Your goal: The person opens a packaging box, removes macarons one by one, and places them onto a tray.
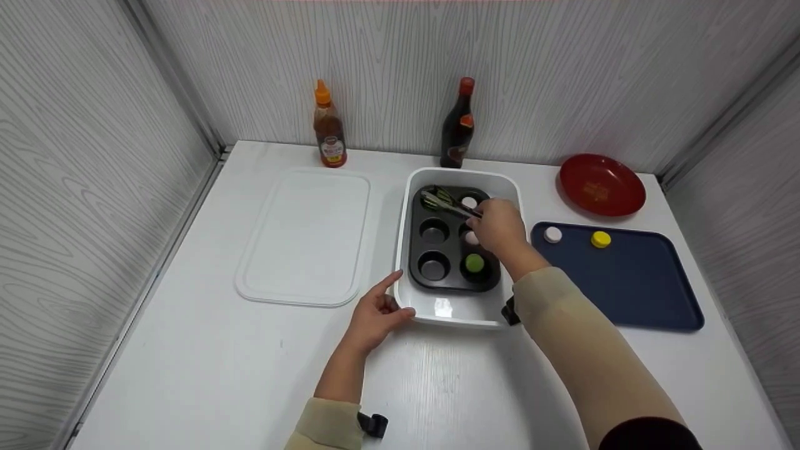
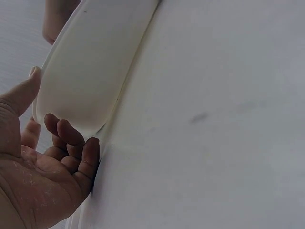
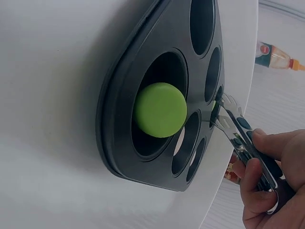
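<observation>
My right hand (image 1: 498,228) grips metal tongs (image 1: 451,205) with dark handle parts. Their tips (image 3: 223,110) are at the far-left cup of a dark muffin tin (image 1: 451,262), where a bit of green shows beside them. Other cups hold a green macaron-like disc (image 1: 474,263), a pinkish one (image 1: 472,238) and a white one (image 1: 469,202). The tin lies inside a white rectangular bin (image 1: 458,322). At the bin's near-left corner, my left hand (image 1: 372,320) touches the rim with thumb and forefinger spread, its other fingers loosely bent.
A blue tray (image 1: 625,281) at right carries a white disc (image 1: 552,235) and a yellow disc (image 1: 600,239). Behind it lies a red plate (image 1: 601,185). A white lid (image 1: 304,237) lies at left. A sauce bottle (image 1: 330,131) and a dark bottle (image 1: 457,128) stand at the back.
</observation>
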The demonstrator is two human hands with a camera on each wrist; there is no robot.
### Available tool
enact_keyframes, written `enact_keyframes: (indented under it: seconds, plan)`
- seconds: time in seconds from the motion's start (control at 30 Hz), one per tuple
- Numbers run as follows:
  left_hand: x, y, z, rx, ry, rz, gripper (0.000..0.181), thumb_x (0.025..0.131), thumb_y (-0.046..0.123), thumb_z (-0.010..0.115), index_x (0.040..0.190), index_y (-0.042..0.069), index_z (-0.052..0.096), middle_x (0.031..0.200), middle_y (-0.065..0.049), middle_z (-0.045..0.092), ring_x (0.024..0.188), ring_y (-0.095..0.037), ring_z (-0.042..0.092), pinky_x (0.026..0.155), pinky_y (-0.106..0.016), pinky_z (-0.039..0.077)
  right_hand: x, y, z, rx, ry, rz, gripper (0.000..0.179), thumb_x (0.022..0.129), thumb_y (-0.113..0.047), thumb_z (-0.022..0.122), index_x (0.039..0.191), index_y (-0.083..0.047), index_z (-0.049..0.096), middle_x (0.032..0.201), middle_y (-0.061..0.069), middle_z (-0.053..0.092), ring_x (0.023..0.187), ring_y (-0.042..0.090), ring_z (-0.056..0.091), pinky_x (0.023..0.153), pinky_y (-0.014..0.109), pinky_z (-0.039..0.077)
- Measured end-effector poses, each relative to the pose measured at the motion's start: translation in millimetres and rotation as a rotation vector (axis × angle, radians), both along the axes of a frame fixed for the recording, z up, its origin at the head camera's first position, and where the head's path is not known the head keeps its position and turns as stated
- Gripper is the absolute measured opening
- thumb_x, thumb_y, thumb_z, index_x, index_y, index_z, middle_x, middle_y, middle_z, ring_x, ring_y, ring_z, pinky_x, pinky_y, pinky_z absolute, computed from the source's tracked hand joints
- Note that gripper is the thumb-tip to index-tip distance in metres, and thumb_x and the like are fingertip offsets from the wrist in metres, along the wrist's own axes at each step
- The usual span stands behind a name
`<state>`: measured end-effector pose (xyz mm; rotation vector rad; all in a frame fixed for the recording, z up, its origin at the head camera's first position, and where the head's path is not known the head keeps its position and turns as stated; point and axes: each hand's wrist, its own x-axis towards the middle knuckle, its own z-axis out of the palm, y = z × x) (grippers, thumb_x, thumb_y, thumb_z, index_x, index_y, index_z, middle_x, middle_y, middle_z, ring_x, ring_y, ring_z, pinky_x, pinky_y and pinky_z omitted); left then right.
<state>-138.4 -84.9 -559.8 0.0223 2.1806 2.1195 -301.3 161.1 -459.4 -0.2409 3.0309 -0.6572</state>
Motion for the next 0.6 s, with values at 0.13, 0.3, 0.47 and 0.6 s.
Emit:
enact_keyframes:
  seconds: [0.13, 0.3, 0.47, 0.6]
  plan:
    - [-0.3, 0.4, -0.8, -0.02, 0.007, -0.002, 0.081, 0.085, 0.006, 0.087, 0.157, 0.008, 0.051, 0.08, -0.002, 0.061, 0.073, -0.014, 0.053, 0.064, -0.024, 0.046, 0.2, -0.1, -1.6, 0.012, 0.016, 0.002, 0.02, 0.103, -0.018, 0.07, 0.109, -0.001, 0.079, 0.103, 0.018, 0.075, 0.094, 0.036, 0.07, 0.085, 0.051, 0.055]
    - [-0.4, 1.0, -0.3, -0.027, 0.007, -0.005, 0.081, 0.085, 0.006, 0.087, 0.157, 0.009, 0.052, 0.079, -0.002, 0.061, 0.071, -0.014, 0.053, 0.064, -0.024, 0.046, 0.1, 0.4, -2.9, 0.004, 0.031, -0.007, 0.018, 0.102, -0.017, 0.071, 0.108, -0.002, 0.079, 0.102, 0.017, 0.076, 0.093, 0.036, 0.071, 0.085, 0.051, 0.056]
    - [-1.1, 0.6, -1.1, -0.015, 0.013, -0.005, 0.08, 0.085, 0.005, 0.087, 0.156, 0.007, 0.052, 0.078, -0.002, 0.06, 0.071, -0.014, 0.053, 0.064, -0.024, 0.045, -1.0, 1.2, -4.9, -0.031, 0.021, -0.021, 0.017, 0.102, -0.017, 0.071, 0.107, -0.003, 0.08, 0.102, 0.015, 0.076, 0.092, 0.034, 0.071, 0.083, 0.05, 0.056]
    - [-1.2, -0.2, -2.1, -0.009, 0.024, -0.004, 0.079, 0.085, 0.005, 0.087, 0.156, 0.006, 0.052, 0.079, -0.002, 0.059, 0.072, -0.014, 0.053, 0.064, -0.024, 0.045, -0.2, 2.0, -3.4, -0.059, 0.009, -0.039, 0.019, 0.103, -0.017, 0.069, 0.109, -0.003, 0.08, 0.102, 0.015, 0.075, 0.09, 0.032, 0.069, 0.082, 0.05, 0.055]
